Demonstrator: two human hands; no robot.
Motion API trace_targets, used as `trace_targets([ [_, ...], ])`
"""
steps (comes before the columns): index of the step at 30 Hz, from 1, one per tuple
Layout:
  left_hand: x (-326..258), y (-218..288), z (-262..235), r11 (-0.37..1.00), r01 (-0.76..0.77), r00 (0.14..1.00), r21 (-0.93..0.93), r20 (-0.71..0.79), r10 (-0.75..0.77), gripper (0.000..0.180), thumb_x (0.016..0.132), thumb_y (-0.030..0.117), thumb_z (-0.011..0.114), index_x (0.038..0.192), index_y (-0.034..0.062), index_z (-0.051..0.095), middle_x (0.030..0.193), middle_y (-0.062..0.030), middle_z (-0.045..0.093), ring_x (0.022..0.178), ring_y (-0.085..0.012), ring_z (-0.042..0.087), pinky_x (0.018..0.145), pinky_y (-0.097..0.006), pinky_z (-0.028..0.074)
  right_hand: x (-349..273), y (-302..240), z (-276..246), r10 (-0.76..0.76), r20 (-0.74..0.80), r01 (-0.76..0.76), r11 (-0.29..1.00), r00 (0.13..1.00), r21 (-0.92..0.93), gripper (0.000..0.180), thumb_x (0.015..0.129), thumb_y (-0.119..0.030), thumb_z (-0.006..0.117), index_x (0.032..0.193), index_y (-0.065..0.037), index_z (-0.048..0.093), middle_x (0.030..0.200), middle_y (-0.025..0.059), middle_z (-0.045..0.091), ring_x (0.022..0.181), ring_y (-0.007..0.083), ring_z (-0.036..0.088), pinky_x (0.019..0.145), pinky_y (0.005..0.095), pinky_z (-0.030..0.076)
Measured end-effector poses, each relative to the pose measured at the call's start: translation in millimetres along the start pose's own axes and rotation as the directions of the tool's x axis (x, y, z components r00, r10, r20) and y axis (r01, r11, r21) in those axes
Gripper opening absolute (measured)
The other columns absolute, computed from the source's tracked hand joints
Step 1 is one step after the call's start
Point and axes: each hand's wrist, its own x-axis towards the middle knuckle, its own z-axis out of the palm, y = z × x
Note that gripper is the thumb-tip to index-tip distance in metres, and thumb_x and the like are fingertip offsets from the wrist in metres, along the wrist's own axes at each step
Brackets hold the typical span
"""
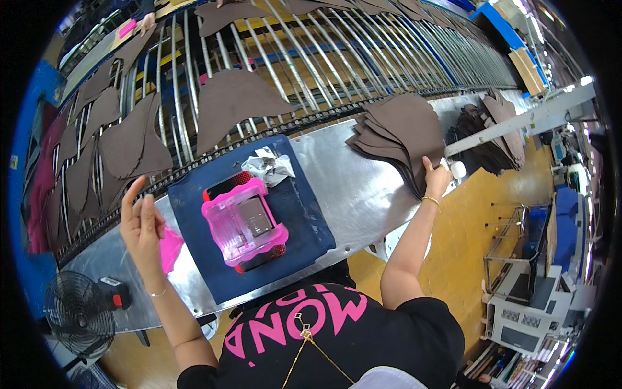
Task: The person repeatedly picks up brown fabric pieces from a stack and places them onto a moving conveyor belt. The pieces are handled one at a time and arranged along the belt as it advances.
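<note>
While the right hand (436, 176) pinches the edge of a thick stack of brown cutouts (402, 133) at two o'clock on the metal table (353, 188), the left hand (141, 223) hangs open at nine o'clock, fingers raised, holding nothing. Many brown pieces (233, 100) already lie spread on the roller conveyor (311, 58) from ten to twelve o'clock. Judging by the stack's thickness, plenty is left to lay out. A pink tool (245, 223) sits on the blue mat (301, 220) at the centre.

Small fan (78, 314), pink tray (245, 223), perhaps crumpled foil (269, 165).
</note>
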Motion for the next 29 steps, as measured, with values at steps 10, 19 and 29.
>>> trace_targets([
  [10,-12.1,11.5,-11.5,0.999,0.022,1.0,0.044,-0.01,-0.021,0.028,0.09,0.008,0.06,0.117,0.0048,0.06,0.064,0.005,0.048,0.057,-0.0016,0.043,0.049,-0.017,0.032,-44.7,-72.9,-92.4,-0.215,-0.075,0.225,0.96,0.974,0.165,0.026,0.094,-0.017,0.049,0.119,-0.014,0.049,0.104,0.0277,0.06,0.092,0.0432,0.06,0.076,0.0484,0.046],
  [19,11.1,31.4,37.6,0.954,-0.3,0.95,0.022,-0.08,0.301,0.035,0.087,0.016,0.065,0.118,0.001,0.058,0.098,-0.006,0.059,0.068,-0.0126,0.062,0.058,-0.022,0.052,-109.1,-168.0,-198.8,-0.657,-0.406,0.396,-0.175,0.635,0.902,0.034,0.093,-0.007,0.057,0.122,0.003,0.044,0.111,0.0155,0.061,0.099,0.0139,0.057,0.086,0.0251,0.045],
  [29,-16.4,52.3,-47.2,0.992,-0.02,0.999,-0.126,-0.034,0.016,0.024,0.092,0.014,0.059,0.109,-0.0035,0.058,0.087,-0.0071,0.065,0.067,-0.0197,0.068,0.053,-0.024,0.057,-203.2,-222.4,-182.1,-0.976,-0.208,0.452,-0.159,0.06,0.878,0.034,0.082,-0.012,0.071,0.112,0.0,0.059,0.097,0.0126,0.069,0.077,0.0222,0.065,0.074,0.0244,0.048],
])
